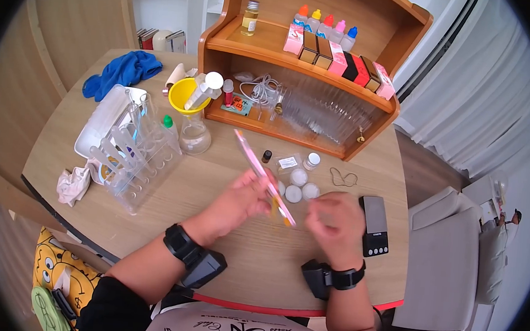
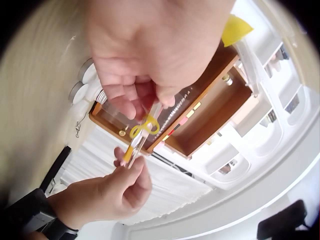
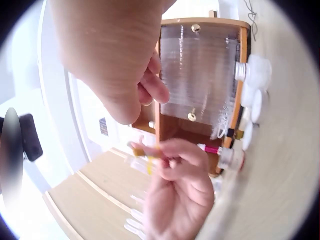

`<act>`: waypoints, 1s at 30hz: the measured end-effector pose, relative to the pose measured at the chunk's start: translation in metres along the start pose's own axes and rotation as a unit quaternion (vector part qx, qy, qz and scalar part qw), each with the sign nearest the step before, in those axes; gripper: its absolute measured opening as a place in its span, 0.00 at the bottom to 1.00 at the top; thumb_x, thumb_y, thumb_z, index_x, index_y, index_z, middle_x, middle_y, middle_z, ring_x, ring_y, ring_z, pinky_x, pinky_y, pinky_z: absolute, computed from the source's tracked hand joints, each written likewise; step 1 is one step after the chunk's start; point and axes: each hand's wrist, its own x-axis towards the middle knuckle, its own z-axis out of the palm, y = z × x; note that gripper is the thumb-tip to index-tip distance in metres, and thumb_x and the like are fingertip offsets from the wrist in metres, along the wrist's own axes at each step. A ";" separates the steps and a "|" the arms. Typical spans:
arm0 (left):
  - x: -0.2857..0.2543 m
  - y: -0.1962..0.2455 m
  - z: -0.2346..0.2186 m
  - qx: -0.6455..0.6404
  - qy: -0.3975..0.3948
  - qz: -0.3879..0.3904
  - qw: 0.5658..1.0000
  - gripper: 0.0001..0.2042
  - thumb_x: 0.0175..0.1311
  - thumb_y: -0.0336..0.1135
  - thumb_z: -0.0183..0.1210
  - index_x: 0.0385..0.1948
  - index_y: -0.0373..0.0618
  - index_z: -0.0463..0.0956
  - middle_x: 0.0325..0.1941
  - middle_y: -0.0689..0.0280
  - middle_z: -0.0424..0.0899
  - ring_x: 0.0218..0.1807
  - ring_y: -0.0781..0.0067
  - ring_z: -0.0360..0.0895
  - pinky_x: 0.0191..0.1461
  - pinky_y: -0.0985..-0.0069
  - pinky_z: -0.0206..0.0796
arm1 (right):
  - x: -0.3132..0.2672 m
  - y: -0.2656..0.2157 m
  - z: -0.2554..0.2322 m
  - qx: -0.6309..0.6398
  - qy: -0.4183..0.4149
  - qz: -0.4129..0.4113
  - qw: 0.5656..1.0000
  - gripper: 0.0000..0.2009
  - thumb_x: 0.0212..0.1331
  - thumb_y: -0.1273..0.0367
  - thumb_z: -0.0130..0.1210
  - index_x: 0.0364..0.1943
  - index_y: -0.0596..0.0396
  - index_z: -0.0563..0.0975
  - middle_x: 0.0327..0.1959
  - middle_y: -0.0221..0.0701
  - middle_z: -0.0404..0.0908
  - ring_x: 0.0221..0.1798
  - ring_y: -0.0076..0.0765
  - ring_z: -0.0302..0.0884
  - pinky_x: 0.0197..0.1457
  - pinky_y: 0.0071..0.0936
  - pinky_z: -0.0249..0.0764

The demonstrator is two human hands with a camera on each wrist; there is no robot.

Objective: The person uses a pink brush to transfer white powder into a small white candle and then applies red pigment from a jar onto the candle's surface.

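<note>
My left hand (image 1: 247, 196) holds a slim bundle of long pink and clear sticks (image 1: 257, 159) with orange at the ends. A yellow band (image 2: 145, 127) loops round the bundle just beyond the left fingertips. Right of the bundle's near end, my right hand (image 1: 336, 224) hovers over the table with its fingers loosely bent. Nothing shows between its fingers (image 3: 156, 89) in the right wrist view, where the bundle's orange end (image 3: 142, 151) lies a little apart from them. Close behind both hands are several round white-topped containers (image 1: 294, 194), a small white-capped jar (image 1: 311, 162) and a dark vial (image 1: 267, 156).
A test tube rack (image 1: 136, 180) and a flask (image 1: 195, 138) with a yellow funnel (image 1: 183, 87) stand at left. The wooden cabinet (image 1: 225, 41) at the back bears bottles and boxes. A black scale (image 1: 374, 227) lies right, below a thin loop of cord (image 1: 343, 178).
</note>
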 end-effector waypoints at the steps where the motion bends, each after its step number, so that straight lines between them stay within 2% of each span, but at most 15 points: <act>1: 0.003 0.003 -0.008 -0.027 0.021 0.021 0.999 0.08 0.69 0.38 0.46 0.43 0.48 0.68 0.41 0.67 0.73 0.41 0.80 0.71 0.40 0.82 0.65 | 0.000 0.002 -0.005 0.004 0.038 0.063 0.997 0.08 0.43 0.80 0.60 0.29 0.54 0.77 0.27 0.32 0.77 0.29 0.34 0.75 0.34 0.25 0.70; 2: 0.005 0.005 -0.014 -0.054 0.042 0.043 0.997 0.08 0.69 0.39 0.45 0.42 0.48 0.68 0.41 0.68 0.73 0.40 0.80 0.71 0.39 0.83 0.65 | 0.001 0.005 -0.008 0.004 0.038 0.062 0.997 0.08 0.43 0.80 0.60 0.29 0.54 0.77 0.27 0.32 0.77 0.29 0.34 0.75 0.34 0.25 0.70; 4: 0.004 0.008 -0.014 -0.047 0.016 0.054 0.997 0.07 0.69 0.39 0.46 0.41 0.48 0.68 0.40 0.68 0.73 0.39 0.81 0.71 0.37 0.85 0.65 | 0.004 0.010 -0.012 0.126 0.052 0.170 0.976 0.06 0.45 0.81 0.58 0.29 0.58 0.78 0.27 0.35 0.77 0.30 0.35 0.75 0.35 0.25 0.71; 5: 0.002 0.007 -0.007 -0.041 0.010 0.039 0.998 0.07 0.69 0.38 0.46 0.41 0.48 0.68 0.40 0.68 0.73 0.39 0.81 0.71 0.38 0.84 0.66 | 0.004 0.010 -0.012 0.135 0.019 0.160 0.978 0.06 0.45 0.80 0.59 0.29 0.59 0.79 0.28 0.35 0.77 0.31 0.34 0.75 0.35 0.24 0.71; 6: 0.001 0.006 -0.001 -0.036 0.004 0.024 0.999 0.07 0.68 0.38 0.47 0.41 0.48 0.68 0.40 0.68 0.74 0.39 0.81 0.71 0.38 0.84 0.66 | 0.004 0.009 -0.011 0.134 0.021 0.160 0.978 0.06 0.45 0.80 0.59 0.29 0.59 0.79 0.28 0.35 0.77 0.31 0.34 0.75 0.35 0.24 0.71; 8: -0.002 0.005 0.004 -0.031 -0.012 0.010 0.999 0.07 0.68 0.37 0.48 0.41 0.47 0.69 0.40 0.67 0.74 0.39 0.80 0.72 0.38 0.83 0.66 | 0.006 0.003 -0.004 0.159 -0.095 0.111 0.976 0.08 0.45 0.80 0.60 0.31 0.57 0.80 0.29 0.33 0.78 0.32 0.34 0.75 0.35 0.25 0.71; 12: -0.004 0.006 0.008 -0.008 -0.032 -0.003 0.999 0.07 0.66 0.36 0.50 0.42 0.46 0.69 0.41 0.67 0.74 0.40 0.80 0.72 0.37 0.82 0.66 | 0.005 -0.001 0.003 0.159 -0.119 0.075 0.977 0.09 0.43 0.78 0.62 0.32 0.56 0.80 0.30 0.31 0.78 0.31 0.33 0.75 0.33 0.27 0.71; 16: -0.003 0.005 0.006 0.030 -0.051 -0.002 0.998 0.07 0.67 0.35 0.50 0.42 0.46 0.69 0.41 0.66 0.74 0.41 0.79 0.73 0.38 0.82 0.67 | 0.005 -0.002 0.003 0.145 -0.116 0.063 0.981 0.09 0.42 0.77 0.63 0.31 0.54 0.80 0.29 0.30 0.78 0.30 0.33 0.74 0.32 0.27 0.71; 18: -0.004 0.008 0.009 0.034 -0.043 -0.013 0.998 0.07 0.67 0.35 0.50 0.42 0.46 0.69 0.41 0.67 0.74 0.41 0.79 0.73 0.39 0.82 0.67 | 0.005 -0.002 0.004 0.100 -0.113 0.005 0.989 0.09 0.41 0.76 0.64 0.30 0.53 0.79 0.29 0.29 0.78 0.29 0.34 0.74 0.32 0.27 0.70; 22: -0.005 0.009 0.013 0.054 -0.041 -0.016 0.998 0.07 0.67 0.34 0.49 0.42 0.46 0.68 0.41 0.67 0.74 0.41 0.79 0.73 0.40 0.82 0.67 | 0.005 -0.007 0.004 0.051 -0.105 -0.022 0.993 0.09 0.39 0.76 0.64 0.28 0.53 0.78 0.28 0.28 0.78 0.29 0.34 0.74 0.31 0.27 0.71; 25: -0.003 0.005 0.011 0.060 -0.042 -0.006 0.997 0.07 0.68 0.36 0.48 0.42 0.46 0.68 0.41 0.67 0.73 0.39 0.80 0.72 0.38 0.82 0.66 | 0.003 -0.006 0.005 0.054 -0.080 -0.013 0.995 0.10 0.38 0.76 0.64 0.28 0.53 0.77 0.28 0.29 0.77 0.29 0.35 0.74 0.32 0.25 0.71; 27: -0.001 0.001 0.007 -0.016 0.003 0.034 0.999 0.08 0.69 0.39 0.46 0.40 0.47 0.68 0.39 0.68 0.73 0.37 0.80 0.71 0.37 0.82 0.65 | 0.001 0.001 0.002 0.088 -0.056 0.046 0.993 0.11 0.36 0.77 0.65 0.28 0.53 0.77 0.29 0.30 0.78 0.30 0.31 0.75 0.31 0.24 0.70; 28: 0.000 0.003 0.004 -0.016 0.003 0.034 0.999 0.08 0.69 0.39 0.46 0.40 0.47 0.68 0.39 0.68 0.73 0.37 0.80 0.71 0.37 0.82 0.65 | 0.001 0.001 0.001 0.088 -0.057 0.046 0.993 0.11 0.36 0.77 0.65 0.28 0.53 0.77 0.29 0.30 0.78 0.30 0.31 0.75 0.31 0.24 0.70; 30: 0.003 0.011 -0.004 -0.072 0.052 0.070 0.994 0.08 0.70 0.41 0.44 0.38 0.48 0.68 0.38 0.68 0.73 0.37 0.80 0.70 0.35 0.83 0.64 | 0.001 0.000 -0.001 0.213 -0.065 0.102 0.970 0.09 0.44 0.76 0.63 0.29 0.55 0.75 0.30 0.33 0.78 0.27 0.28 0.75 0.29 0.23 0.70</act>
